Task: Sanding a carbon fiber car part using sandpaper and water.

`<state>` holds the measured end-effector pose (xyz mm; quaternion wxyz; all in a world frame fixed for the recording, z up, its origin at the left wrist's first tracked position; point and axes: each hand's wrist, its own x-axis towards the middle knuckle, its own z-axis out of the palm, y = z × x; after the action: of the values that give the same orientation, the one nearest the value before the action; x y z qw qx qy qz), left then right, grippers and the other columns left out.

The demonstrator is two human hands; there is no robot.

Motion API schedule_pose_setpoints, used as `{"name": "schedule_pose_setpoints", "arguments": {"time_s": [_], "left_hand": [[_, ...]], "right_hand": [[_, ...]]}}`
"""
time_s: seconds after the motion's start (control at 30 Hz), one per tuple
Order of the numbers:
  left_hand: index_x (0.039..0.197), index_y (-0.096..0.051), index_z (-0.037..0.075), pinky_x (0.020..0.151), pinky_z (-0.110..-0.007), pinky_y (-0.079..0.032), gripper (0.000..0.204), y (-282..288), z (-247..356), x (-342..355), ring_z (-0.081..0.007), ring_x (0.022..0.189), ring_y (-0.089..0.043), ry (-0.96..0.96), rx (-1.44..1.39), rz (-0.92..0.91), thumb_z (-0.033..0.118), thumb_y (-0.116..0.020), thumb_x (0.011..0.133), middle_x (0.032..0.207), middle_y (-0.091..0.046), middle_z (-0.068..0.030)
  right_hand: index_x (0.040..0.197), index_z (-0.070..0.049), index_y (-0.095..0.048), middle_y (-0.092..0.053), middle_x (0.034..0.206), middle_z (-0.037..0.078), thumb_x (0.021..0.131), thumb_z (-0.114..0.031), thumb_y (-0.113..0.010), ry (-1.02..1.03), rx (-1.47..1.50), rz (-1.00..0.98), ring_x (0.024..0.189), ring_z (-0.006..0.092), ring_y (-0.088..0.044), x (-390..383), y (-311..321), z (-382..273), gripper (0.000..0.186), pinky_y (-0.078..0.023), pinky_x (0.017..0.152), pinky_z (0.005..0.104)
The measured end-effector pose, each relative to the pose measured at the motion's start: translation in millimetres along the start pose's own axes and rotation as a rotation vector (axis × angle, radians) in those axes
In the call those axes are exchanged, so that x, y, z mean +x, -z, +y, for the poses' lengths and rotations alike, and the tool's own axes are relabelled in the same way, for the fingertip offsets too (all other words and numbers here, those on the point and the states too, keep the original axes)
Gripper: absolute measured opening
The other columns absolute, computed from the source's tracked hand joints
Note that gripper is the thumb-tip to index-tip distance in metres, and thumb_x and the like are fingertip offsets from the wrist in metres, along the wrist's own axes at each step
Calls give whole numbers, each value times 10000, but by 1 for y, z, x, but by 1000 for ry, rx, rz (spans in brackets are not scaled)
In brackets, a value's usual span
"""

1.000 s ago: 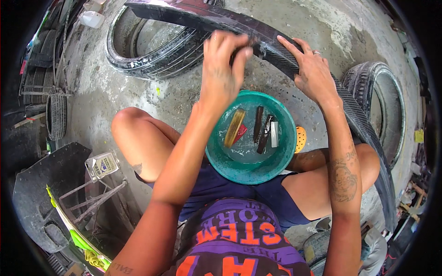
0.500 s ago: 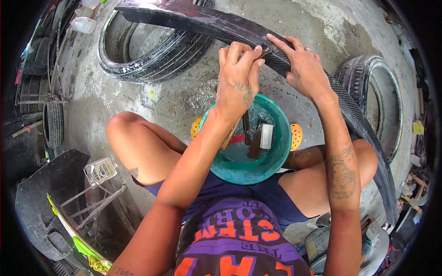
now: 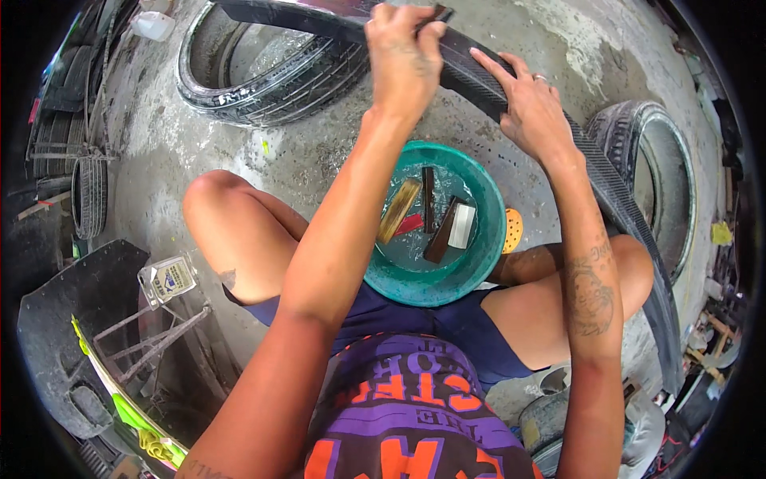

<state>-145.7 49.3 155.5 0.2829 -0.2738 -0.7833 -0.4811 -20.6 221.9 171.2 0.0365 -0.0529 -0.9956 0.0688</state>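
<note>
A long curved black panel (image 3: 598, 172) with a carbon-weave look arcs from the top across to my right knee. Near its upper part my left hand (image 3: 401, 68) is closed on a small dark block (image 3: 437, 14), pressed to the panel's surface; its exact kind is hard to make out. Further right along the panel lies my right hand (image 3: 535, 116), fingers stretched over the surface. Below them, between my legs, a green basin (image 3: 435, 297) holds water with a yellowish block (image 3: 399, 209), a white block (image 3: 462, 227), a red piece (image 3: 409, 224) and dark brown strips (image 3: 440, 235).
A tyre (image 3: 275, 104) lies under the panel's far left end; another tyre (image 3: 678, 191) leans at the right. A translucent jug (image 3: 152, 26) stands at the upper left. Dark panels and a metal frame (image 3: 159, 343) sit by my left side. The concrete floor (image 3: 319, 164) is wet.
My left hand has slid up and left along the panel with the dark block. My right hand stays near its place on the panel. More of the basin's contents now shows.
</note>
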Motion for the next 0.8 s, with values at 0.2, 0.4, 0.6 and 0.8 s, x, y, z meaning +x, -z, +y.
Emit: {"name": "schedule_pose_setpoints", "arguments": {"time_s": [0.2,0.4,0.6,0.8], "left_hand": [[1579,-482,58,823,-350,-547,746,67,0,-53,-217,848,-629,279,-18,-376,65,-831,920,973,-644,-99],[1729,-57,29,988,-516,-530,1072,45,16,-62,-425,1056,-644,193,191,-655,6,-759,919,1105,-658,-242],[1739,-57,65,979,-580,-584,986,49,30,-54,-582,1211,-581,225,277,-774,-37,-605,926,1247,-592,-412],[1736,-79,59,931,-579,-594,984,52,39,-54,-557,1146,-599,174,308,-810,-71,-585,902,1173,-598,-393]], "right_hand": [[1659,-423,-387,-505,1615,124,812,7,-727,-33,-21,-13,1260,429,-649,2,1,-2,1008,-506,1096,572],[1656,-428,-391,-499,1625,124,805,21,-730,-31,-1,-11,1270,421,-649,1,4,-3,1020,-508,1101,567],[1659,-433,-387,-501,1621,124,807,23,-726,-26,-19,3,1267,416,-650,2,2,-2,1024,-513,1098,551],[1657,-429,-390,-506,1616,124,806,33,-713,-27,-7,-3,1267,412,-651,2,4,-3,1021,-510,1103,554]]}}
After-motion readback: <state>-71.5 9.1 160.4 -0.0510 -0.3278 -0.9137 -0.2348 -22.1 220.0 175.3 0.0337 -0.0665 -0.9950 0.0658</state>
